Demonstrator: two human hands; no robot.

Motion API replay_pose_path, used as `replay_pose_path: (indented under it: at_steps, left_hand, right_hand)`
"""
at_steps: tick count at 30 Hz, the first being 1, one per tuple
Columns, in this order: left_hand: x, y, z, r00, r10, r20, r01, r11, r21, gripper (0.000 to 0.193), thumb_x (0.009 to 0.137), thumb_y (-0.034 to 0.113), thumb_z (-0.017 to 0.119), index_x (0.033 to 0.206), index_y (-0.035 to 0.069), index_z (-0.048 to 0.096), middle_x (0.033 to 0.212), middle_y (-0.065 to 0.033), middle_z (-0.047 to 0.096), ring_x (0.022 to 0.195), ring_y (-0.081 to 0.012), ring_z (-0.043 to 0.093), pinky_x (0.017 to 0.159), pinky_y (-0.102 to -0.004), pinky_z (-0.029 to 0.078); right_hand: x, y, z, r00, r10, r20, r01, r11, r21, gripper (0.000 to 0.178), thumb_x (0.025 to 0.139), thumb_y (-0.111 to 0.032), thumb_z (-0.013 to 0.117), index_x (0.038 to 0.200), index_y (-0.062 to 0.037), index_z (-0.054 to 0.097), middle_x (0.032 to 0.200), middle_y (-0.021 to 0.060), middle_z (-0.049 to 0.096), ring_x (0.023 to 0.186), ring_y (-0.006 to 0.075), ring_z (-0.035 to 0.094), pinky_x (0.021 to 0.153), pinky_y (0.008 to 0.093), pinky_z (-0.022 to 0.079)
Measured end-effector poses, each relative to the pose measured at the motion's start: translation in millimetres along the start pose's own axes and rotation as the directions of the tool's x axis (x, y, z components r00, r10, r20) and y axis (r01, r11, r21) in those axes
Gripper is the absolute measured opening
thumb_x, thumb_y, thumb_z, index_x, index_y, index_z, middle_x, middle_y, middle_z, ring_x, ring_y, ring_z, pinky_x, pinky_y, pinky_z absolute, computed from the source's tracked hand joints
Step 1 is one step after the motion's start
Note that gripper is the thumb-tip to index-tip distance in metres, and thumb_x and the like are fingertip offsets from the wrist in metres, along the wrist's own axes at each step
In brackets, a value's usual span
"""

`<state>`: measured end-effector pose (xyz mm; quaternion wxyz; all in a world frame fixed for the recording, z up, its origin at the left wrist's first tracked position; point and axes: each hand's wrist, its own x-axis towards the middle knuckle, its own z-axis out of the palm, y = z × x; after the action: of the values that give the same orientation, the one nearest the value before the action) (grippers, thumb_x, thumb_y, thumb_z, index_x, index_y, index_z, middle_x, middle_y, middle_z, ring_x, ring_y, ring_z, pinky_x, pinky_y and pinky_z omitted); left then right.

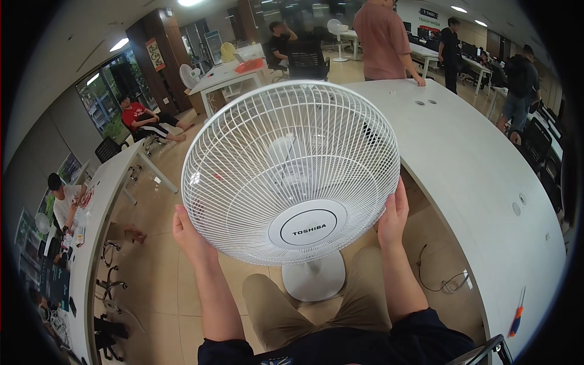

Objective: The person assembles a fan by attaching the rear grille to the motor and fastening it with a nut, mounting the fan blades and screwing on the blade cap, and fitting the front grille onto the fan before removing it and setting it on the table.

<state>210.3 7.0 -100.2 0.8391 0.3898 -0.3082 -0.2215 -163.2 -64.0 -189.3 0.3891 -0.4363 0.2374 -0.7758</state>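
Observation:
A round white wire fan grille [243,176], with a plain oval badge plate [308,225] at its hub, fills the middle of the head view, tilted up. My left hand [193,236] grips its left rim, the thumb upright along the edge and the fingers mostly behind it. On the opposite rim my right hand [394,214] is closed in the same way. Below the grille a round white fan base [313,283] stands on the floor between my knees. Pale parts show faintly through the wires; whether the grille is fastened to the fan I cannot tell.
A long white table [486,164] curves along my right, with a screwdriver [517,313] on its near end. A black cable [435,283] lies on the floor beside it. Another white table [115,201] runs along my left. A person in a reddish shirt [382,39] stands beyond.

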Motion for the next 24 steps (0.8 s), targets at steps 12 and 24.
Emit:
replay_pose_path:
  at_steps: [12, 24]
  left_hand:
    - [5.5, -7.6, -4.0, 1.000, 0.012, -0.001, -0.012, 1.000, -0.003, 0.033, 0.107, 0.029, 0.052, 0.093, 0.001, 0.062, 0.089, -0.0074, 0.070, 0.074, -0.0118, 0.066, 0.065, -0.0259, 0.055]
    - [6.7, -5.1, -4.5, 0.999, 0.037, 0.014, -0.037, 0.999, 0.017, 0.035, 0.106, 0.031, 0.056, 0.085, 0.003, 0.059, 0.085, -0.0072, 0.070, 0.071, -0.0114, 0.065, 0.062, -0.0258, 0.054]
  right_hand:
    - [-4.7, 5.4, -0.4, 1.000, 0.006, 0.011, -0.006, 1.000, 0.017, 0.061, 0.105, -0.018, 0.051, 0.155, 0.0058, 0.027, 0.156, 0.0155, 0.041, 0.143, 0.0245, 0.041, 0.118, 0.0389, 0.033]
    - [-12.0, 10.4, -5.2, 1.000, 0.001, -0.001, -0.001, 1.000, 0.030, 0.062, 0.105, -0.018, 0.052, 0.155, 0.0051, 0.026, 0.156, 0.0148, 0.041, 0.142, 0.0244, 0.043, 0.117, 0.0384, 0.034]
